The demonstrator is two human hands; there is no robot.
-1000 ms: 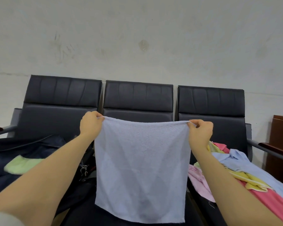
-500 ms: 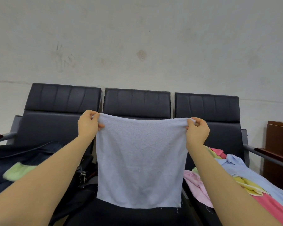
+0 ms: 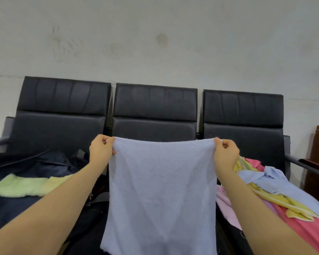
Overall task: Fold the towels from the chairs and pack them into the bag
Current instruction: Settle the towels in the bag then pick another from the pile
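Three black chairs (image 3: pixel 155 107) stand in a row against a scuffed pale wall (image 3: pixel 155 34). The left hand (image 3: pixel 101 150) and right hand (image 3: pixel 226 152) each pinch a top corner of a pale blue towel (image 3: pixel 160 190), hanging before the middle seat, its bottom edge cut off. A dark bag (image 3: pixel 50 162), perhaps open, lies left; coloured towels (image 3: pixel 276 196) are heaped right.

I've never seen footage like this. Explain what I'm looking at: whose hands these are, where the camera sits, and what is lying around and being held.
There is no machine here: a person wears a camera on the head, looking forward and down, so you see their own bare arms. The left hand and right hand each pinch a top corner of a pale lilac towel, which hangs flat in front of three black chairs. On the left seat a dark bag holds a folded green towel. On the right seat lies a pile of unfolded towels, pink, yellow and blue.
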